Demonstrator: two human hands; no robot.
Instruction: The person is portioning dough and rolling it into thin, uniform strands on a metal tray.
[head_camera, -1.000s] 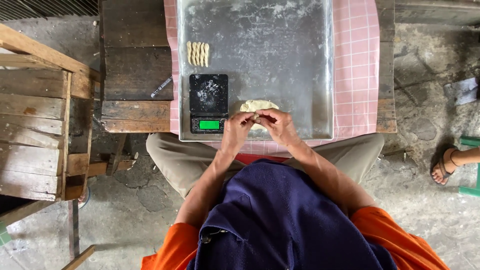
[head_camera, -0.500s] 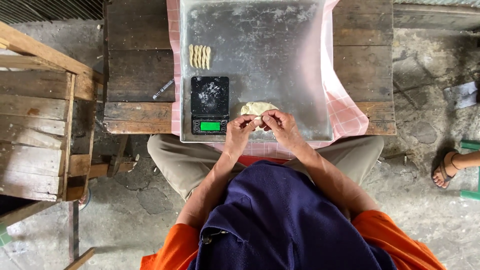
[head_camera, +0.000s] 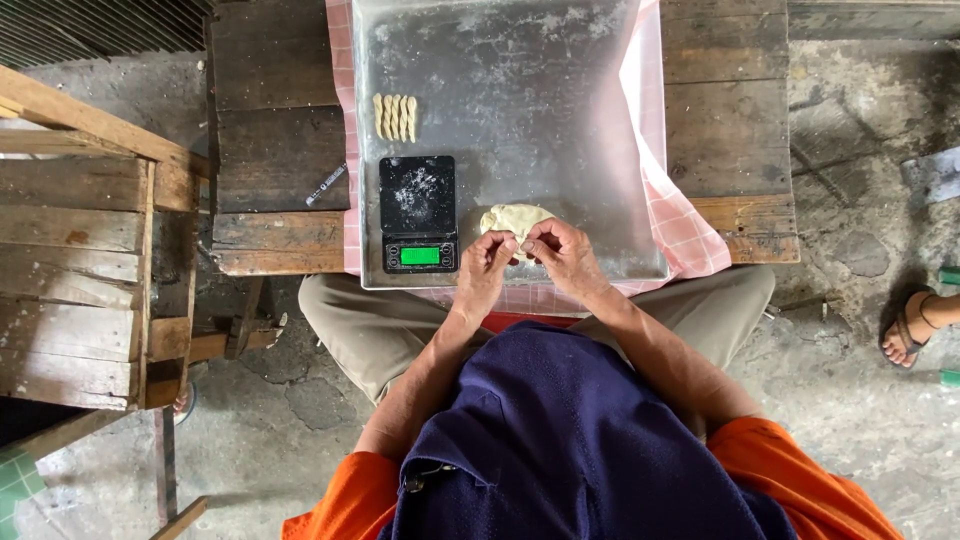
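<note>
Both hands meet at the near edge of the floured metal tray (head_camera: 600, 120), the left hand (head_camera: 487, 262) and right hand (head_camera: 562, 255) each with fingertips pinched shut on a small bit of dough, just in front of the pale dough lump (head_camera: 512, 217) it seems to come from. The lump sits on the tray just beside the black digital scale (head_camera: 418, 212), close enough for weighing portions. A short row of finished twisted dough pieces (head_camera: 394, 117) lies well apart at the tray's far left, and the tray rests on a pink checked cloth (head_camera: 690, 235) over the wooden table (head_camera: 275, 150).
</note>
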